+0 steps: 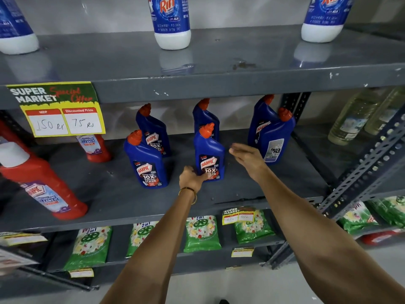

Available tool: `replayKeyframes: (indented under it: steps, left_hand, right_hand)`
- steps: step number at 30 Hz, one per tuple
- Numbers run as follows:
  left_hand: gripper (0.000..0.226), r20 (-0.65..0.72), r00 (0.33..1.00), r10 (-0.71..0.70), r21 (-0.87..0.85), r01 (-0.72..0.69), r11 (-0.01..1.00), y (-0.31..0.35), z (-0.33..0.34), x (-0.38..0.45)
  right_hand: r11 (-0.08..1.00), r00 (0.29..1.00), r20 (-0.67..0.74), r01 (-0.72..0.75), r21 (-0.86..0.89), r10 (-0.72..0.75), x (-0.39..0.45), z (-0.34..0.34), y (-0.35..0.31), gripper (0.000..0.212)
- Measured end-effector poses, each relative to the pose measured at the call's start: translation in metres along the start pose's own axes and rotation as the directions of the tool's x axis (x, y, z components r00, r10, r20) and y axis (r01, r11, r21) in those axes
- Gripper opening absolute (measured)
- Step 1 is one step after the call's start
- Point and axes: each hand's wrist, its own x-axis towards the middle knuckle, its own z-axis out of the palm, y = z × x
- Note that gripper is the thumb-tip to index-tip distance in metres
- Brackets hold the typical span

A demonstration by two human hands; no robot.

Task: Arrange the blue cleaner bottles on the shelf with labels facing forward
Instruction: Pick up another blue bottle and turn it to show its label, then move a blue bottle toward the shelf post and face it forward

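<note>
Now my left hand (pixel 191 178) grips the front bottle (pixel 209 156) low, squaring its label forward; my right hand (pixel 247 157) hovers wide open.

A yellow price card (pixel 59 110) hangs from the upper shelf edge. Below and left of it lies a tilted red bottle (pixel 43 185); another red bottle (pixel 96 148) stands just beneath it. Far below, green packets (pixel 201 233) line the bottom tier.

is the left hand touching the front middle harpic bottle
Touching: the head view shows the left hand with fingers pressed on the front middle bottle at its lower label.
</note>
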Motion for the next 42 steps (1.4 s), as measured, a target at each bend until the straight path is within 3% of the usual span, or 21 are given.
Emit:
replayKeyframes:
  steps: [4, 9, 12, 15, 19, 23, 27, 29, 33, 42]
  left_hand:
    - [0.054, 0.062, 0.997, -0.045, -0.04, 0.048, 0.998, -0.006, 0.005, -0.009]
    - [0.023, 0.128, 0.986, -0.105, -0.175, 0.127, 0.976, 0.005, 0.025, -0.022]
    - [0.043, 0.168, 0.98, -0.106, -0.165, 0.134, 0.977, 0.022, 0.047, -0.024]
    - [0.046, 0.208, 0.975, -0.079, -0.147, 0.111, 0.983, 0.041, 0.07, -0.022]
    - [0.025, 0.224, 0.973, -0.063, -0.242, 0.118, 0.963, 0.066, 0.103, -0.016]
    - [0.052, 0.157, 0.988, 0.002, -0.189, 0.028, 0.982, 0.1, 0.131, -0.011]
    - [0.057, 0.12, 0.979, 0.162, -0.124, -0.147, 0.981, 0.125, 0.149, -0.005]
    - [0.056, 0.152, 0.966, 0.21, -0.091, -0.198, 0.976, 0.13, 0.152, 0.0]
    - [0.051, 0.231, 0.947, 0.224, 0.005, -0.231, 0.973, 0.135, 0.154, 0.009]
    - [0.064, 0.259, 0.946, 0.194, -0.061, -0.184, 0.981, 0.131, 0.164, 0.012]
  right_hand:
    - [0.999, 0.976, -0.213, -0.042, 0.021, 0.046, -0.009, -0.018, 0.01, 0.04]
    - [0.996, 0.919, -0.384, -0.086, 0.016, 0.086, -0.021, -0.049, 0.017, 0.045]
    - [0.996, 0.892, -0.443, -0.083, 0.02, 0.084, -0.022, -0.07, 0.012, 0.04]
    - [0.997, 0.877, -0.477, -0.071, -0.008, 0.059, -0.016, -0.092, 0.005, 0.042]
    - [0.994, 0.89, -0.455, -0.071, -0.079, 0.027, 0.002, -0.123, -0.005, 0.049]
    - [0.982, 0.935, -0.353, -0.091, -0.166, 0.027, 0.021, -0.143, -0.014, 0.067]
    - [0.97, 0.987, -0.16, -0.049, -0.238, 0.011, 0.036, -0.159, -0.021, 0.076]
    - [0.973, 0.997, -0.083, -0.012, -0.231, -0.008, 0.042, -0.164, -0.021, 0.073]
    - [0.968, 0.994, 0.055, 0.109, -0.226, -0.099, 0.049, -0.167, -0.022, 0.048]
    - [0.962, 0.994, 0.015, 0.109, -0.249, -0.108, 0.057, -0.162, -0.012, 0.048]
